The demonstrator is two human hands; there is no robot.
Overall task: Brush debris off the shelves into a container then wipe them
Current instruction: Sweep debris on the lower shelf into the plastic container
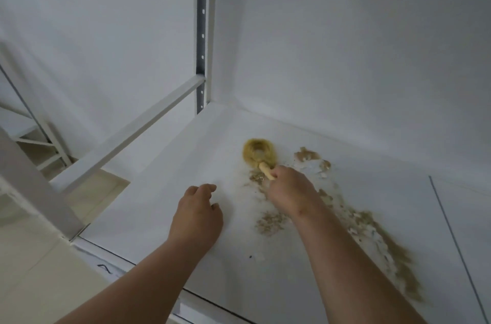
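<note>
**Round brush worked across a dusty white shelf**

The right hand (pixel 288 185) reaches forward over the white shelf (pixel 164 190), forearm stretched from the lower right edge of the view, wrist slightly bent, fingers curled round the pale wooden handle of a round brush (pixel 258 153). The yellowish bristles splay in a ring, pressed flat on the shelf surface just beyond the knuckles, towards the back corner.

The left hand (pixel 198 213) hovers or rests low over the shelf to the left of the brush, palm down, fingers loosely bent and holding nothing; whether it touches the surface cannot be told. Its forearm comes in from the bottom left.

Debris (pixel 369 222), a tan, crumbly powder mixed with white flecks, lies in patches around and beneath the right forearm: one clump near the brush, one just beside the wrist, and a long streak running towards the front right of the shelf.

A perforated grey upright (pixel 202 31) stands at the back corner, with a white crossbar (pixel 138 127) slanting from it towards the left. White wall panels close in the back and side.
</note>
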